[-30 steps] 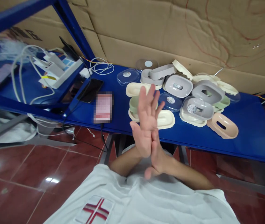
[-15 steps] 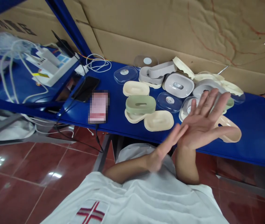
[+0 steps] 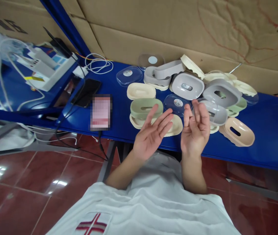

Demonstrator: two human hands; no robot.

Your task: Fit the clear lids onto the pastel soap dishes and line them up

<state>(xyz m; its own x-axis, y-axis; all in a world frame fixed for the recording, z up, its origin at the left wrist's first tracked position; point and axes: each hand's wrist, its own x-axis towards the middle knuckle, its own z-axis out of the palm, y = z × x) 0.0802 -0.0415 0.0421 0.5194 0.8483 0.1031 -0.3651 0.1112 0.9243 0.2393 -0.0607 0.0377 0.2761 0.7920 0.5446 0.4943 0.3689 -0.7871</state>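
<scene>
My left hand (image 3: pixel 151 137) is raised palm up with its fingers apart, holding nothing, in front of the green oval dish (image 3: pixel 143 112) and a cream tray (image 3: pixel 176 125). To its right my right hand (image 3: pixel 195 130) is also raised and empty, the thumb folded over the palm and the fingers partly bent. It hangs before a clear lid (image 3: pixel 178 103) and a white dish under a clear cover (image 3: pixel 218 112). The two hands do not touch. A peach dish (image 3: pixel 239 132) lies farther right, and grey dishes (image 3: pixel 187 86) stand behind.
On the blue table (image 3: pixel 271 130), a phone with a blurred screen (image 3: pixel 101 112) and a black phone (image 3: pixel 87 93) lie left. A white power strip (image 3: pixel 55 73) with cables is farther left. Cardboard (image 3: pixel 141 32) stands along the back.
My hands have moved apart; the left has turned its palm up and shifted left. My right hand has come left and its spread fingers have partly folded. The view has shifted slightly.
</scene>
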